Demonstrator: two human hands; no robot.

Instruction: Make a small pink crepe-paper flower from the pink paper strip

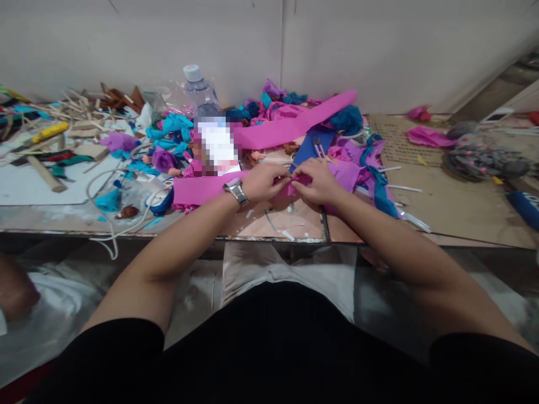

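Observation:
My left hand (266, 182), with a metal watch on its wrist, and my right hand (316, 180) meet at the fingertips over the middle of the table. Both are closed in a pinch on one end of a pink crepe paper strip (197, 191) that runs left from them along the table. A second long pink strip (295, 124) lies behind, slanting up to the right. Purple paper (345, 171) and a blue sheet (309, 147) lie just beyond my right hand.
A plastic water bottle (199, 90) stands at the back by the wall. Teal and purple paper flowers, wooden sticks and a yellow tool (49, 132) litter the left side. A white cable (110, 227) loops over the front edge. A grey bag (484, 157) sits right.

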